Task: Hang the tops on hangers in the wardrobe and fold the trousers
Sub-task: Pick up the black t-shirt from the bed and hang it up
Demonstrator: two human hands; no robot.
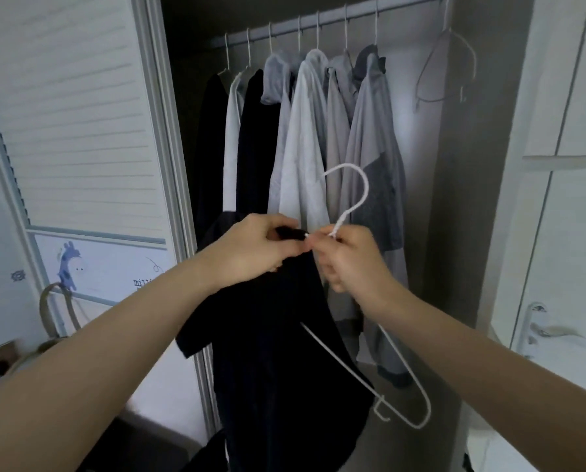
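Left hand: the left hand [254,247] reaches forward at chest height on a bare forearm, fingers curled and pinching the top edge of a black top [278,352].
Right hand: the right hand [349,257] meets it from the other side, fingers closed around the neck of a white wire hanger [356,199], just below its hook.
Black top: hangs down from the left hand's pinch, draped over the hanger's near arm; one short sleeve juts out to the left.
Hanger: hook stands upright above the knuckles; the far arm runs down and right, bare, to a curved end with a small notch.
Wardrobe rail: the rail [336,20] carries a row of hung shirts [305,137], dark to pale grey, with one empty hanger [445,73] apart at the right.
Surroundings: a louvred door [70,114] stands at left, a white door with lever handle [550,330] at right.
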